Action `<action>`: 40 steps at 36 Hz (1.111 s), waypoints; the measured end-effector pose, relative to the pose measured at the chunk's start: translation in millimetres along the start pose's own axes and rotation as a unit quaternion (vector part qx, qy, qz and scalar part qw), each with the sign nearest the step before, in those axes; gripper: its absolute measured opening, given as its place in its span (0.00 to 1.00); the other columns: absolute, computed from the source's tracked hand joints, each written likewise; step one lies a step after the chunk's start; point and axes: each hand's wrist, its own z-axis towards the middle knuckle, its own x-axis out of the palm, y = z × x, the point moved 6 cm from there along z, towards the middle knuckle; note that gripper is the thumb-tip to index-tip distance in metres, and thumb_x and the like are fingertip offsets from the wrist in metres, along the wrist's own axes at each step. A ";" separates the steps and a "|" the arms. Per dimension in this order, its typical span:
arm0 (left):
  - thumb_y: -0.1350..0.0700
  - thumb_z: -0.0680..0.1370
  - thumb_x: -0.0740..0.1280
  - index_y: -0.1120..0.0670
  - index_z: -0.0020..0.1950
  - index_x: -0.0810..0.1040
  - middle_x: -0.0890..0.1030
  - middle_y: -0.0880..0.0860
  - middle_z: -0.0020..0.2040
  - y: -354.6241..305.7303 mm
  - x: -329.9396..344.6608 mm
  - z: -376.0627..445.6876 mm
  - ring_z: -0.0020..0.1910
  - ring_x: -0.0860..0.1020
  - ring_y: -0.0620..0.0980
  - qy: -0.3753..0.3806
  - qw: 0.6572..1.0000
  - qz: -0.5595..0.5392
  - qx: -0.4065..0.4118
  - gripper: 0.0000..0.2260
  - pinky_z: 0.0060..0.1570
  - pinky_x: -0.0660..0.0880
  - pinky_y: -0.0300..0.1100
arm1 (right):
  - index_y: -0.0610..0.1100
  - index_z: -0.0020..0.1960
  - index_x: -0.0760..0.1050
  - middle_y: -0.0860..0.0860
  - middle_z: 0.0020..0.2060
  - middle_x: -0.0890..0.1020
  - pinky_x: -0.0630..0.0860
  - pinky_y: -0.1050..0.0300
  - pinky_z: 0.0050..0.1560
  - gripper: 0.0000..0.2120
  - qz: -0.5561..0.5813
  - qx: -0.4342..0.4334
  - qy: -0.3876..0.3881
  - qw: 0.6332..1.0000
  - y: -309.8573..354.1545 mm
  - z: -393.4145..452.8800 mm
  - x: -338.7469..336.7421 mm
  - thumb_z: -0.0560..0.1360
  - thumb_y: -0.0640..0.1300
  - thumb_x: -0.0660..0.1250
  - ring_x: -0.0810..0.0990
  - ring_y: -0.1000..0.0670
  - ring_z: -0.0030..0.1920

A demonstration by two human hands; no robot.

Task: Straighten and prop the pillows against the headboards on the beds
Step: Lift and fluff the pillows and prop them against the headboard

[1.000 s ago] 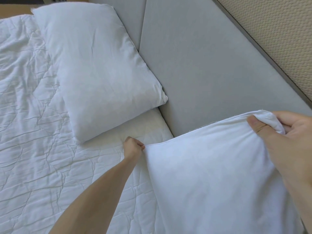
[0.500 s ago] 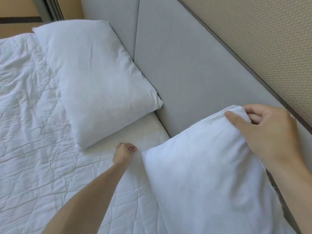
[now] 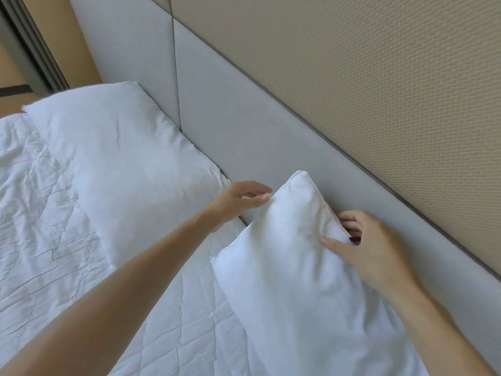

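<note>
At the far left a wrinkled white quilt (image 3: 54, 226) covers the bed, and on it the far pillow (image 3: 116, 164) leans with its top edge at the grey headboard (image 3: 244, 137), which looks close to propped. Next comes the left hand (image 3: 238, 199), hovering with loosely spread, relaxed fingers that hold nothing; its fingertips (image 3: 264, 197) are at, or just short of, the left side of the near pillow's raised corner, and contact is hard to tell. The near pillow (image 3: 292, 267) stands tilted, one corner pointing up against the headboard and its body slanting down toward the camera over the quilt. To its right, the right hand (image 3: 368, 251) grips the pillow's upper edge, thumb on the front face and fingers curled behind, between the pillow and the headboard. The step in hand appears to be squaring this pillow up. To do it well, the left hand should probably take the free corner so both top corners are held level, then the pillow can be turned until its top edge runs along the headboard and its lower edge sits flat on the quilt. The right fingers must slip out from behind without dragging the pillow forward, and it should end just beside the far pillow, not overlapping it.
</note>
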 end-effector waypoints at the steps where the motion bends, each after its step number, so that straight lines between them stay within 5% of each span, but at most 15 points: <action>1: 0.51 0.77 0.69 0.51 0.57 0.82 0.83 0.48 0.55 -15.7 6.2 2.8 0.58 0.79 0.46 0.006 1.000 -0.002 0.017 0.10 0.60 0.72 0.38 | 0.53 0.51 0.74 0.63 0.45 0.81 0.79 0.49 0.54 0.21 -0.003 0.005 -0.002 1.000 -7.5 -4.7 -1.0 0.65 0.46 0.81 0.82 0.57 0.48; 4: 0.53 0.77 0.70 0.53 0.56 0.82 0.84 0.51 0.54 -51.8 23.4 9.0 0.54 0.80 0.48 0.023 0.998 -0.009 0.050 0.10 0.57 0.75 0.39 | 0.52 0.48 0.76 0.60 0.42 0.83 0.80 0.47 0.51 0.17 -0.029 0.020 -0.016 0.999 -31.7 -19.0 -6.6 0.65 0.49 0.81 0.83 0.51 0.46; 7: 0.56 0.75 0.72 0.56 0.49 0.83 0.82 0.51 0.45 -70.1 35.8 13.2 0.46 0.80 0.46 0.030 0.998 0.006 0.051 0.06 0.50 0.76 0.40 | 0.48 0.42 0.80 0.57 0.33 0.82 0.75 0.59 0.39 0.10 -0.081 0.016 -0.032 0.996 -48.8 -36.0 -14.3 0.67 0.49 0.79 0.80 0.54 0.37; 9: 0.57 0.73 0.74 0.59 0.47 0.83 0.82 0.54 0.42 -73.8 37.9 16.5 0.42 0.79 0.48 0.009 0.999 0.012 0.044 0.06 0.49 0.76 0.45 | 0.47 0.36 0.78 0.56 0.27 0.77 0.70 0.58 0.34 0.10 -0.118 0.007 -0.055 0.992 -56.9 -47.5 -18.9 0.68 0.48 0.78 0.76 0.54 0.32; 12: 0.56 0.71 0.74 0.63 0.45 0.82 0.78 0.56 0.40 -77.6 35.9 16.7 0.40 0.76 0.50 -0.036 0.998 0.016 0.041 0.11 0.46 0.71 0.46 | 0.50 0.33 0.75 0.57 0.28 0.78 0.72 0.55 0.35 0.12 -0.130 0.011 -0.081 0.988 -70.5 -59.6 -23.1 0.70 0.47 0.76 0.77 0.54 0.33; 17: 0.62 0.73 0.72 0.63 0.44 0.83 0.79 0.57 0.39 -80.8 34.8 12.0 0.40 0.76 0.50 -0.109 0.994 -0.009 0.029 0.04 0.44 0.71 0.44 | 0.48 0.36 0.71 0.53 0.33 0.75 0.70 0.53 0.40 0.13 -0.151 -0.044 -0.147 0.977 -64.8 -71.1 -30.9 0.75 0.39 0.71 0.73 0.48 0.37; 23: 0.59 0.76 0.70 0.51 0.33 0.78 0.75 0.41 0.27 -86.9 39.7 10.8 0.30 0.73 0.39 -0.158 0.985 0.044 0.046 0.11 0.35 0.68 0.33 | 0.43 0.40 0.75 0.50 0.36 0.77 0.65 0.56 0.43 0.08 -0.169 -0.084 -0.181 0.965 -51.4 -76.4 -42.0 0.76 0.34 0.67 0.75 0.46 0.42; 27: 0.57 0.75 0.71 0.46 0.51 0.82 0.80 0.44 0.49 -110.1 53.2 12.6 0.53 0.76 0.47 -0.054 0.969 0.208 0.121 0.08 0.58 0.69 0.42 | 0.44 0.39 0.76 0.52 0.35 0.79 0.73 0.52 0.43 0.09 -0.134 -0.061 -0.130 0.980 -61.2 -79.0 -45.2 0.77 0.37 0.65 0.77 0.47 0.41; 30: 0.53 0.74 0.72 0.47 0.60 0.80 0.79 0.47 0.59 -130.9 76.3 7.8 0.61 0.73 0.47 0.056 0.908 0.370 0.191 0.14 0.64 0.67 0.43 | 0.43 0.39 0.78 0.52 0.34 0.81 0.74 0.53 0.44 0.07 -0.096 -0.029 -0.084 0.991 -71.5 -83.8 -51.7 0.75 0.37 0.65 0.78 0.50 0.39; 34: 0.47 0.72 0.73 0.46 0.60 0.79 0.81 0.44 0.57 -139.7 118.3 -6.9 0.59 0.75 0.46 0.144 0.820 0.506 0.224 0.17 0.62 0.69 0.44 | 0.44 0.49 0.81 0.53 0.42 0.84 0.76 0.56 0.50 0.06 -0.067 0.024 -0.039 0.997 -94.5 -99.4 -52.4 0.74 0.45 0.71 0.81 0.52 0.46; 40: 0.48 0.74 0.71 0.46 0.61 0.78 0.79 0.44 0.58 -121.4 173.5 -24.5 0.59 0.74 0.45 0.217 0.779 0.553 0.201 0.16 0.57 0.73 0.47 | 0.48 0.49 0.79 0.54 0.44 0.81 0.69 0.58 0.44 0.07 -0.103 0.061 -0.016 0.993 -127.4 -116.1 -45.8 0.73 0.48 0.72 0.79 0.51 0.47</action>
